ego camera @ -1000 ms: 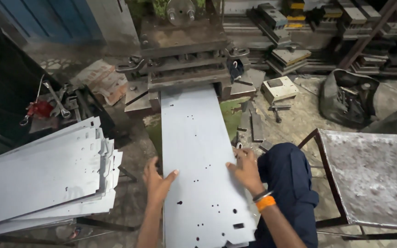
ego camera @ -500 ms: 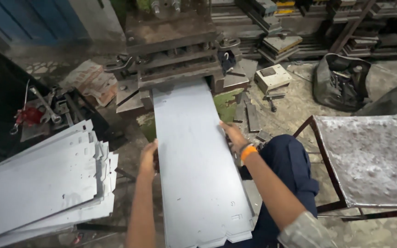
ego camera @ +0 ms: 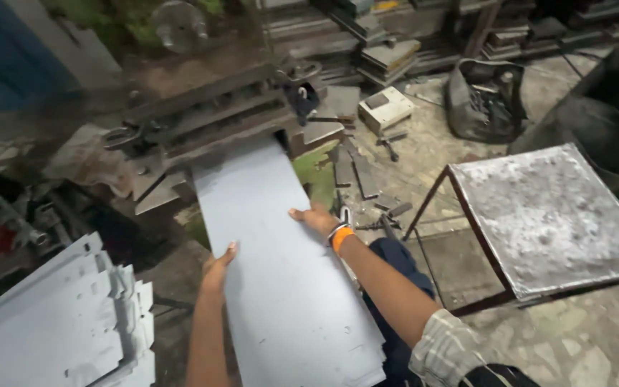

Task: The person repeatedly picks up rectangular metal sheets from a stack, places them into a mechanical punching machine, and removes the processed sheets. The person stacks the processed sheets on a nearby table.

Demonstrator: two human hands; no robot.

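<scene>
Long grey metal sheet [ego camera: 281, 279] lies right down the middle, its far end tucked under the jaws of the old press machine [ego camera: 216, 118] up at twelve o'clock, its near end running off toward six with a scatter of small punched holes showing close to the bottom edge. Left hand [ego camera: 218, 269] is on the sheet's left edge at about nine o'clock, fingers laid flat and loosely open against the rim, thumb side up, not wrapped around it. Right hand [ego camera: 318, 218] is on the opposite edge at three o'clock, palm down, fingers spread and pressing on top of the metal, an orange wristband [ego camera: 341, 236] just behind it. So both hands steady the sheet rather than grip it, and to my eye this is the feeding step, the far end being lined up in the press. What comes next looks to call for keeping the edges square to the machine and the fingers well back from the die. Out at eight o'clock a stack of cut grey sheets [ego camera: 59, 322] fans out, well apart from the hands. At three o'clock stands a rusty metal stool [ego camera: 553, 215], and beyond it a dark bag [ego camera: 485, 100] among scrap on the concrete floor [ego camera: 424, 165].
</scene>
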